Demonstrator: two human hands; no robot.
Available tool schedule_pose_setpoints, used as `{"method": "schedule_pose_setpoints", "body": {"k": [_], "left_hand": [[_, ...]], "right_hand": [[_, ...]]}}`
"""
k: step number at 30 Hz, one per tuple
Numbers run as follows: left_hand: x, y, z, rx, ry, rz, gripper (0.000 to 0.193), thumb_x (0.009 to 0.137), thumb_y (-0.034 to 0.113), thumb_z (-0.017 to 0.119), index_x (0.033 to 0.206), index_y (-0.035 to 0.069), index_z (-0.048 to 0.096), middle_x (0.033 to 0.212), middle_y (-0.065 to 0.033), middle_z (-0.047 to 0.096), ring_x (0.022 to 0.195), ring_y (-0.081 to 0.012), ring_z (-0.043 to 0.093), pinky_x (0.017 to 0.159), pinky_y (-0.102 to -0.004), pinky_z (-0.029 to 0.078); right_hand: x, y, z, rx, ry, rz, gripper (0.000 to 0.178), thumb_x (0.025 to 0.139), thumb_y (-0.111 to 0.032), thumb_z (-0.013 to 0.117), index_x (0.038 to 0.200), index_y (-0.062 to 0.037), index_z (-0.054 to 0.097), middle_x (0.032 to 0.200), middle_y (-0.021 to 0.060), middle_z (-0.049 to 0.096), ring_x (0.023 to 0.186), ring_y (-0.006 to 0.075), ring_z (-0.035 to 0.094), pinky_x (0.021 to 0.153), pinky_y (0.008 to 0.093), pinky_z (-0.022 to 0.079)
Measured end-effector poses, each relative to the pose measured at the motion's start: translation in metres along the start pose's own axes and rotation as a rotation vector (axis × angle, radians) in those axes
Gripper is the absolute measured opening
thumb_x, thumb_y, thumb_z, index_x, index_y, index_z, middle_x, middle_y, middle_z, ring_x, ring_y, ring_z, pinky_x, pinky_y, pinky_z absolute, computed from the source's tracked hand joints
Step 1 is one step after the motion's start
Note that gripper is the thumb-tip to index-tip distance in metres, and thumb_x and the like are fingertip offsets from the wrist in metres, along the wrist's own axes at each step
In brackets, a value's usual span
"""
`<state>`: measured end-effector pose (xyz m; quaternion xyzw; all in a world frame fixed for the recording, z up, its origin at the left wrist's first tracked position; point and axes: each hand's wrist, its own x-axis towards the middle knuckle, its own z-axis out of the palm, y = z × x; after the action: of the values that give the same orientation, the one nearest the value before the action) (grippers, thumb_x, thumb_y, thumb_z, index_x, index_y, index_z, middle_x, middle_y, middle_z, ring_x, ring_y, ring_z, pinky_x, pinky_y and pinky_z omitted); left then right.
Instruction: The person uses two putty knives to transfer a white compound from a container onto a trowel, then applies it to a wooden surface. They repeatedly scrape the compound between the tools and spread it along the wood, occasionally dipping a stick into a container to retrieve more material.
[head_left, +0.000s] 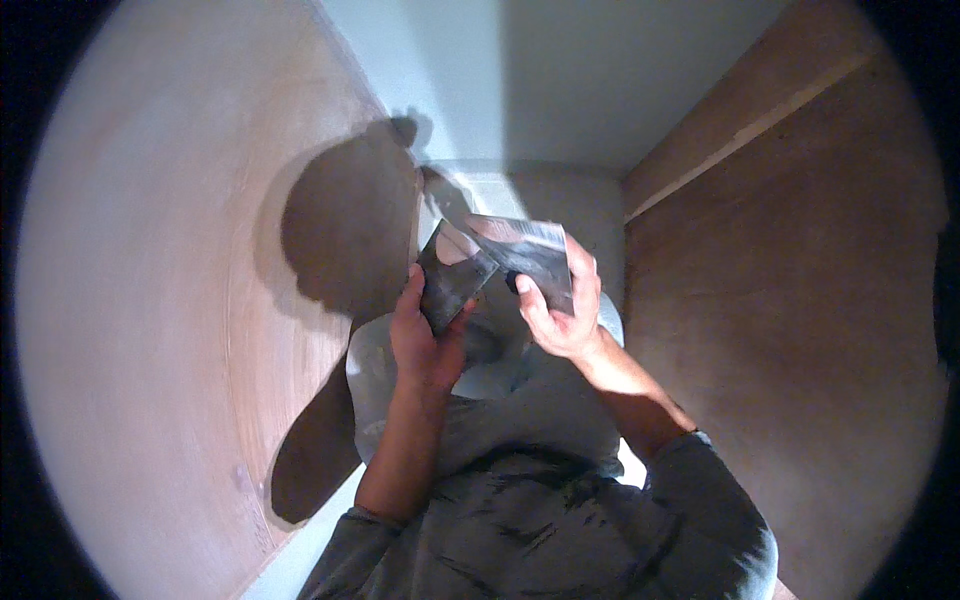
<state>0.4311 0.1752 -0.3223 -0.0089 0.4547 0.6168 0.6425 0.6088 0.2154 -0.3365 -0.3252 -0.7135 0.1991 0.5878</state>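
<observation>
My left hand (424, 340) is closed on the lower edges of a flat, dark grey metal scraper blade (447, 290), its thumb along the left side. A patch of pale beige paste (454, 248) lies near that blade's upper corner. My right hand (566, 325) grips a second, wider metal scraper blade (540, 262), with the thumb on the near face beside a small black part (513, 281). Pinkish-beige smears show on the wider blade's upper left. The two blades meet or overlap at their inner corners; whether they touch I cannot tell.
A light wood-coloured panel (180, 250) rises close on my left, bearing my shadow. To the right stands a brown wooden panel (790, 270) with a pale strip (760, 130) along it. A pale wall (590, 80) closes the narrow space ahead.
</observation>
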Motion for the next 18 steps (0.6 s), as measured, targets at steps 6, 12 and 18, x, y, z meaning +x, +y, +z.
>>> {"method": "schedule_pose_setpoints", "body": {"k": [6, 12, 18], "left_hand": [[-0.061, 0.017, 0.013, -0.068, -0.261, 0.131, 0.04, 0.102, 0.038, 0.055, 0.126, 0.007, 0.058, 0.111, -0.0038, 0.069, 0.097, -0.0169, 0.068, 0.072, -0.036, 0.056], [-0.085, 0.023, -0.035, 0.068, -0.451, 0.247, 0.041, 0.103, 0.037, 0.052, 0.128, 0.005, 0.057, 0.112, -0.0085, 0.068, 0.098, -0.0193, 0.068, 0.069, -0.0371, 0.058], [-0.117, 0.021, -0.014, 0.075, -0.42, 0.148, 0.036, 0.103, 0.037, 0.052, 0.126, 0.011, 0.059, 0.11, -0.0035, 0.069, 0.093, -0.0163, 0.067, 0.068, -0.0347, 0.052]], "right_hand": [[0.019, -0.054, -0.013, -0.011, -0.093, -0.378, 0.058, 0.087, 0.0, 0.068, 0.14, 0.0006, 0.045, 0.119, 0.0225, 0.06, 0.093, 0.0282, 0.066, 0.08, 0.0385, 0.056], [-0.006, -0.084, -0.026, -0.194, -0.431, -0.465, 0.058, 0.071, -0.016, 0.079, 0.127, -0.0262, 0.067, 0.116, 0.0119, 0.064, 0.087, 0.0236, 0.066, 0.069, 0.0362, 0.053], [0.019, -0.071, -0.058, -0.359, -0.596, -0.463, 0.065, 0.079, -0.011, 0.072, 0.138, -0.0337, 0.057, 0.12, 0.0113, 0.063, 0.097, 0.0253, 0.064, 0.076, 0.0388, 0.051]]}}
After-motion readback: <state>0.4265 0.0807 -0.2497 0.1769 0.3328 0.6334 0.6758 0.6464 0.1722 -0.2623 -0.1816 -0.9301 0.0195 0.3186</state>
